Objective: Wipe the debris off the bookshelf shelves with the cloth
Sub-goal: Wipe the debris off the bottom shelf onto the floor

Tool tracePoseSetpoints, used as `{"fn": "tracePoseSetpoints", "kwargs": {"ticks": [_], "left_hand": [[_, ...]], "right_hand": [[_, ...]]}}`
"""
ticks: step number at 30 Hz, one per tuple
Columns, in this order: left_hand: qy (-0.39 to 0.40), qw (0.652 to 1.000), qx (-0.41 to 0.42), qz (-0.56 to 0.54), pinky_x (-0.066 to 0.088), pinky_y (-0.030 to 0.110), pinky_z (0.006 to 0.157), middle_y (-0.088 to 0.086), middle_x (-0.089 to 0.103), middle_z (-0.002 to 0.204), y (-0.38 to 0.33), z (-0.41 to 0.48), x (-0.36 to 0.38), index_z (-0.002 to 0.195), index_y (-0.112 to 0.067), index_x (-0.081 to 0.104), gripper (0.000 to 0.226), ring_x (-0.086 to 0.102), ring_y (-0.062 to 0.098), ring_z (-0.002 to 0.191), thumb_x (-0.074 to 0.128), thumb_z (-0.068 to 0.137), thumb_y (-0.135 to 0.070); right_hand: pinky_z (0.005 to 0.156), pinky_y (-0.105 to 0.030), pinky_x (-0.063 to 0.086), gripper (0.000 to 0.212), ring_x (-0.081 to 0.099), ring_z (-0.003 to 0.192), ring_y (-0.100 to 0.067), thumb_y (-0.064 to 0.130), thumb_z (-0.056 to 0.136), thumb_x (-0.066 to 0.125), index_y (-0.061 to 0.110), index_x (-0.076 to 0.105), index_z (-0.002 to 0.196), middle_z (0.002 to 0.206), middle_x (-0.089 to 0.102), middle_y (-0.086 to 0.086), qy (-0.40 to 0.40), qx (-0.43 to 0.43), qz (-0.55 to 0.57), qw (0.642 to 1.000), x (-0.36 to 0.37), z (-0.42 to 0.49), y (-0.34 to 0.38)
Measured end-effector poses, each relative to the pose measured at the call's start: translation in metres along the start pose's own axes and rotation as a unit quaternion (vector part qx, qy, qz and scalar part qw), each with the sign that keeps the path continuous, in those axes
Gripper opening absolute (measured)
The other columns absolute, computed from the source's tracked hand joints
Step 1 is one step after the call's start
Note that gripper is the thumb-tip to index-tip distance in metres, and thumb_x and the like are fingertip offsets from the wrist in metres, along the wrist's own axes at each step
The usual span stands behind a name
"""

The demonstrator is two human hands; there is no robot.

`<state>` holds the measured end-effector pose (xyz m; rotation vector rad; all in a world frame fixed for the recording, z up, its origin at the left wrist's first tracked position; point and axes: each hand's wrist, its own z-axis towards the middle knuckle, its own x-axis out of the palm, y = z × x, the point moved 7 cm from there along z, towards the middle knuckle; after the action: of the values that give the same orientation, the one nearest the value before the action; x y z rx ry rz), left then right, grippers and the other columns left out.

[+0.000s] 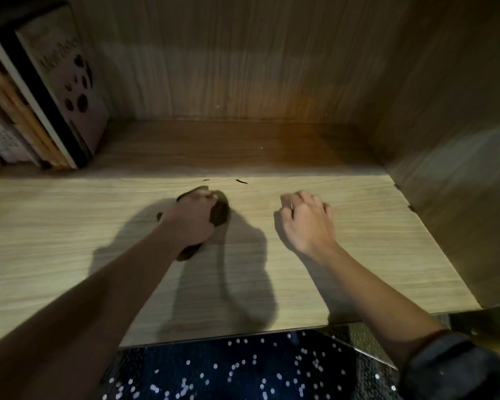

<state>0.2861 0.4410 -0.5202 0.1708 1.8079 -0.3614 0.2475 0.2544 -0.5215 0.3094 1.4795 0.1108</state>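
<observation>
Cloth, dark and bunched, is lying on the front half of the shelf, a little left of its middle. The left hand is gripping it from above, with the fingers curling round the wad so that only the cloth's edges are showing. Two small dark slivers of debris are lying just beyond the cloth, apart from it, where the shelf's lit front is giving way to shadow; these are not yet wiped. The lit boards to either side are looking free of bits, so this shelf is judged nearly done, though no other shelf is showing. The right hand is resting on the shelf, well apart from the cloth, its fingers loosely curled and holding nothing. Books are leaning at the far left. The shadowed back strip is proving too dim to check for debris, blur is softening both hands, and the dotted dark material below the shelf edge is not identifiable.
</observation>
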Motion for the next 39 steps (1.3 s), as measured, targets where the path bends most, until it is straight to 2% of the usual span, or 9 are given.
{"fn": "tracePoseSetpoints", "kwargs": {"ticks": [6,10,16,18,21,26,32,36,39], "left_hand": [[-0.032,0.999,0.018,0.035,0.027,0.034,0.110,0.010,0.030,0.148,-0.060,0.055,-0.001,0.143,-0.007,0.030,0.058,0.030,0.028,0.135,0.046,0.088,-0.017],[-0.005,0.993,0.115,-0.020,0.029,0.037,0.111,0.004,0.028,0.151,-0.063,0.036,0.009,0.142,-0.013,0.037,0.057,0.031,0.023,0.136,0.048,0.086,-0.014],[-0.001,1.000,-0.030,-0.001,0.043,0.043,0.098,0.009,0.041,0.138,-0.001,0.049,-0.016,0.135,-0.013,0.042,0.047,0.046,0.029,0.120,0.047,0.088,-0.015],[-0.007,1.000,-0.016,-0.015,0.044,0.041,0.098,0.010,0.044,0.134,-0.032,0.048,-0.016,0.132,-0.011,0.045,0.045,0.045,0.030,0.122,0.050,0.088,-0.018],[-0.008,0.998,0.067,0.004,0.035,0.042,0.107,0.001,0.031,0.149,-0.060,0.038,0.004,0.142,-0.019,0.036,0.056,0.034,0.025,0.134,0.049,0.087,-0.021],[0.001,0.999,-0.049,0.003,0.039,0.043,0.103,0.010,0.043,0.138,-0.012,0.068,-0.018,0.136,-0.018,0.044,0.048,0.043,0.031,0.125,0.047,0.089,-0.018],[-0.001,0.993,0.114,-0.024,0.031,0.040,0.110,-0.004,0.030,0.150,-0.062,0.024,0.005,0.143,-0.024,0.036,0.055,0.032,0.022,0.135,0.047,0.089,-0.018],[-0.002,0.999,-0.011,-0.053,0.041,0.039,0.102,0.007,0.048,0.135,-0.031,0.072,-0.015,0.138,-0.026,0.044,0.050,0.048,0.027,0.120,0.050,0.089,-0.015],[0.007,0.998,0.010,-0.057,0.038,0.038,0.104,0.007,0.042,0.141,-0.036,0.068,-0.010,0.140,-0.026,0.040,0.056,0.044,0.027,0.124,0.050,0.087,-0.012]], "right_hand": [[0.112,-0.028,0.015,0.047,0.025,0.136,-0.021,0.022,0.095,0.035,0.007,0.036,0.140,0.148,0.032,-0.009,-0.007,-0.038,0.004,0.999,0.019,0.016,0.008],[0.113,-0.027,0.013,0.050,0.022,0.138,-0.019,0.025,0.095,0.034,0.011,0.034,0.142,0.150,0.029,-0.005,-0.006,-0.031,0.024,0.999,0.021,0.018,0.003],[0.113,-0.027,0.012,0.049,0.020,0.139,-0.018,0.026,0.096,0.032,0.012,0.031,0.143,0.151,0.027,-0.004,-0.011,-0.032,0.025,0.999,0.020,0.016,0.004],[0.114,-0.027,0.012,0.050,0.019,0.139,-0.017,0.027,0.097,0.031,0.012,0.029,0.144,0.152,0.025,-0.004,-0.005,-0.035,0.021,0.999,0.019,0.015,0.005],[0.114,-0.025,0.009,0.050,0.016,0.141,-0.015,0.027,0.098,0.030,0.013,0.027,0.146,0.153,0.023,-0.002,-0.003,-0.034,0.024,0.999,0.020,0.014,0.002],[0.114,-0.026,0.010,0.050,0.018,0.140,-0.016,0.028,0.097,0.030,0.013,0.029,0.145,0.152,0.025,-0.003,-0.015,-0.029,0.017,0.999,0.021,0.016,0.003],[0.113,-0.026,0.011,0.049,0.019,0.139,-0.017,0.025,0.097,0.032,0.011,0.031,0.144,0.151,0.027,-0.004,-0.020,-0.035,0.028,0.999,0.020,0.016,0.002],[0.114,-0.026,0.011,0.049,0.019,0.139,-0.016,0.026,0.097,0.031,0.012,0.030,0.144,0.151,0.026,-0.003,-0.017,-0.034,0.025,0.999,0.020,0.016,0.004],[0.114,-0.027,0.012,0.050,0.018,0.139,-0.016,0.027,0.097,0.031,0.013,0.030,0.145,0.152,0.025,-0.002,-0.020,-0.031,0.033,0.999,0.020,0.015,0.001]]}}
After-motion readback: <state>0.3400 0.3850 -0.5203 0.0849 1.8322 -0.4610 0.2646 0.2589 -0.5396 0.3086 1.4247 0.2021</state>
